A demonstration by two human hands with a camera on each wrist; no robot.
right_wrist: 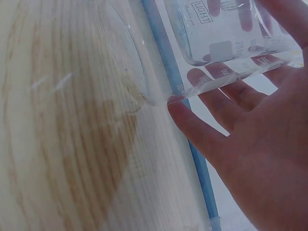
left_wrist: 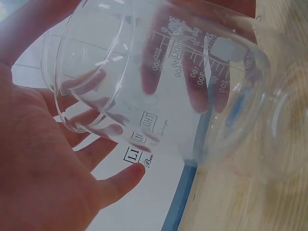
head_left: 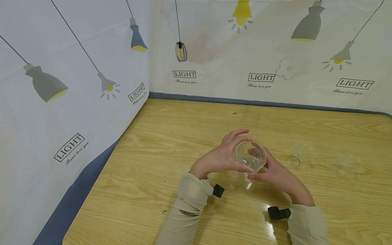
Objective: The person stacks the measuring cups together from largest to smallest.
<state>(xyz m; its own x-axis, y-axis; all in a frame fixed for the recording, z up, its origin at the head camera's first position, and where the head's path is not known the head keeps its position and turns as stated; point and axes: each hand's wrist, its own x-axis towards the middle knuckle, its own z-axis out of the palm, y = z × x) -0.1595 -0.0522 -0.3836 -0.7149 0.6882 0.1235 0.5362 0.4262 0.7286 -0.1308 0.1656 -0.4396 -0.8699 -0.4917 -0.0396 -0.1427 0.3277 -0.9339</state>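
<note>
Both hands hold a clear glass beaker [head_left: 252, 156] over the table, its mouth facing up toward the head camera. My left hand [head_left: 218, 154] grips it at the rim on the left, thumb on the near side and fingers on the far side. From the right, my right hand [head_left: 280, 175] curves round its wall, the thumb [right_wrist: 195, 118] along the lower edge. White printed graduations [left_wrist: 197, 62] run along the wall. A second, smaller glass outline [right_wrist: 219, 48] with a 250 mark shows within the beaker.
Two more clear glass vessels, one nearer [head_left: 303, 153] and one farther right [head_left: 347, 165], are on the wooden table [head_left: 165, 146]. Another glass edge [left_wrist: 284, 130] shows beyond the held beaker in the left wrist view. Printed white curtains [head_left: 211, 78] border the table's back and left.
</note>
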